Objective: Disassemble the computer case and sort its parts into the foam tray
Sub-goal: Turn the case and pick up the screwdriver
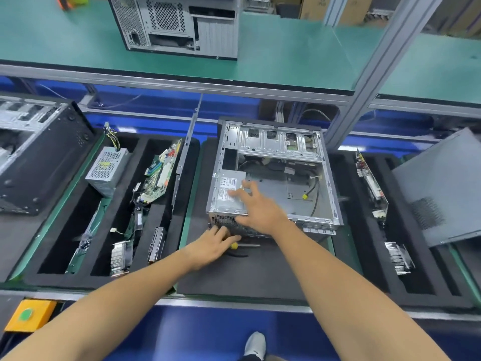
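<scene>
Legible markings: none

One white printed label (pixel 227 188) lies on top of the power supply (pixel 229 194) inside the open computer case (pixel 276 178); it carries rows of small print and symbols, all too blurred to read. The yellow box (pixel 30 315) at the bench's near left edge bears a plain green round mark without lettering. The cardboard boxes (pixel 316 6) at the far top show dark print that cannot be made out.
</scene>
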Motion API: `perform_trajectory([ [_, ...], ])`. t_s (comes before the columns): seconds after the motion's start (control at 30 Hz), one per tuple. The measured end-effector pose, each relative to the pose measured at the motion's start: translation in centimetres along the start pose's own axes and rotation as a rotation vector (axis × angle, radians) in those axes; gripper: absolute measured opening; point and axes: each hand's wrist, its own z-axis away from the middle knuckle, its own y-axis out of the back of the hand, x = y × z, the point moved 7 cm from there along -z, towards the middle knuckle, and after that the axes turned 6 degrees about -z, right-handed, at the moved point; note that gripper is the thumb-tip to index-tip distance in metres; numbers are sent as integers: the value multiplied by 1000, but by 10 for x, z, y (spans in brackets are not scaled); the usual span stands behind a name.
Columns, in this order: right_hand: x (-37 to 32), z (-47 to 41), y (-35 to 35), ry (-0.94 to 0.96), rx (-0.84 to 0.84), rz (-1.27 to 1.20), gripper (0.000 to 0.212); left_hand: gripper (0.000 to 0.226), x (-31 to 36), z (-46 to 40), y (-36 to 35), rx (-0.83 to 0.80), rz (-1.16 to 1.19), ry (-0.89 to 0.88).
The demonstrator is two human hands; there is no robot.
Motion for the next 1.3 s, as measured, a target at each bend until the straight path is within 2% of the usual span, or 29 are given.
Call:
perform_trajectory([
  [0.07, 0, 0, 1, 1, -1, -43, 72, 86, 4, 4, 19, 153, 46, -27],
  [0.17, 3, -1, 6, -11, -12, -184, 55, 68, 2, 14, 54, 412, 308, -13],
  [0.23, 6, -1, 12, -44, -14, -411, 43, 62, -6, 15, 73, 508, 457, 25],
  [0.3, 9, 1, 20, -88, 20, -660, 41, 56, -16, 13, 94, 623, 616, 79],
  [0.37, 10, 2, 30, -100, 69, -788, 40, 62, -31, 9, 112, 736, 867, 219],
  [0.43, 8, 4, 39, -37, 102, -783, 44, 69, -44, 4, 125, 815, 1078, 396],
  [0.53, 10, 11, 46, 11, 148, -838, 55, 58, -58, -12, 141, 870, 1280, 567],
  [0.63, 17, 17, 43, -53, 79, -816, 36, 48, -69, -28, 151, 897, 1408, 691],
  [0.67, 23, 18, 43, -90, 65, -807, 27, 47, -69, -36, 153, 885, 1427, 694],
  [0.73, 38, 17, 50, -144, 97, -778, 27, 39, -71, -51, 157, 852, 1407, 668],
  [0.83, 73, 15, 77, -191, 250, -428, 20, 21, -93, -73, 162, 754, 1233, 733],
  [0.9, 101, 19, 93, -243, 290, -149, 16, 23, -110, -93, 162, 517, 912, 768],
  [0.97, 126, 22, 98, -280, 271, -41, 13, 29, -114, -121, 155, 229, 569, 709],
  [1.07, 150, 22, 101, -366, 250, 103, 13, 38, -106, -160, 136, -110, 232, 630],
  [1.17, 151, 14, 97, -325, 158, 270, 24, 41, -97, -188, 113, -292, 68, 590],
  [1.3, 162, 0, 93, -229, 94, 297, 15, 49, -102, -202, 92, -411, 29, 652],
])
